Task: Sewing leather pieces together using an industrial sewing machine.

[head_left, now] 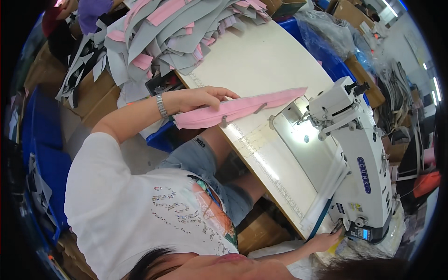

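My left hand is closed on a long pink fabric strip, which has small grey tabs and spans the front of the white sewing table. The strip's far end lies just left of the lit needle area of a white sewing machine. My right hand is low on the right at the machine's near end, by a small keypad; its fingertips are unclear. A folded white strip with a teal edge lies beside it.
Piled grey and pink fabric pieces cover the far left of the table. Blue bins, cardboard boxes and clear plastic bags stand around it. Another person in purple is at the upper left.
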Demonstrator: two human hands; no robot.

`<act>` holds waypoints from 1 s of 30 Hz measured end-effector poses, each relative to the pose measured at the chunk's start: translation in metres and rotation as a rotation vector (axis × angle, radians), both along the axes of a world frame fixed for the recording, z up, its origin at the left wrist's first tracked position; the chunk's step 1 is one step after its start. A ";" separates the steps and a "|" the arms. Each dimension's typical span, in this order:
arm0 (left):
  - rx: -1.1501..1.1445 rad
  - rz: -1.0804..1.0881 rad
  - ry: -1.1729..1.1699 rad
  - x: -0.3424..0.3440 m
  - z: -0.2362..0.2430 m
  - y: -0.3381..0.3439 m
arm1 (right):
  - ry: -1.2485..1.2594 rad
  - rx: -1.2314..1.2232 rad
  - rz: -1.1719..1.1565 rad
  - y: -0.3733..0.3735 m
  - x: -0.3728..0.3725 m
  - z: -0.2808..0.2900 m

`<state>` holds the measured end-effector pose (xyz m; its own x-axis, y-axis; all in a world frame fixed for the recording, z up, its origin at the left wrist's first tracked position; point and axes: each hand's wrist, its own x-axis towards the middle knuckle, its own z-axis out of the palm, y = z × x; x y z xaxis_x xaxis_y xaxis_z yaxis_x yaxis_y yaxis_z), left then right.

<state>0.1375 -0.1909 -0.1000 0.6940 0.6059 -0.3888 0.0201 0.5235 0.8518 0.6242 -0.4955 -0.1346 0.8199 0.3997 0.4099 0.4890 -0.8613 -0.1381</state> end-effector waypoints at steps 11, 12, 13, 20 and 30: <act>0.077 -0.093 0.026 0.008 0.003 -0.015 | 0.630 0.509 1.033 0.160 -0.227 -0.003; 0.032 -0.083 -0.011 0.008 0.003 -0.018 | 0.611 0.501 1.085 0.174 -0.242 -0.002; 0.031 -0.085 -0.014 0.008 0.003 -0.020 | 0.591 0.493 1.136 0.185 -0.254 0.001; -0.001 -0.095 -0.041 0.006 0.003 -0.027 | 0.610 0.436 1.173 0.211 -0.273 0.003; 0.019 -0.131 -0.023 0.005 0.000 -0.027 | 0.604 0.476 1.189 0.212 -0.274 -0.002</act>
<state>0.1420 -0.2181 -0.1004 0.7764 0.5166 -0.3610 0.0677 0.5011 0.8627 0.3507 -0.2835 -0.1370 0.1927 0.8906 0.4119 0.6411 0.2035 -0.7400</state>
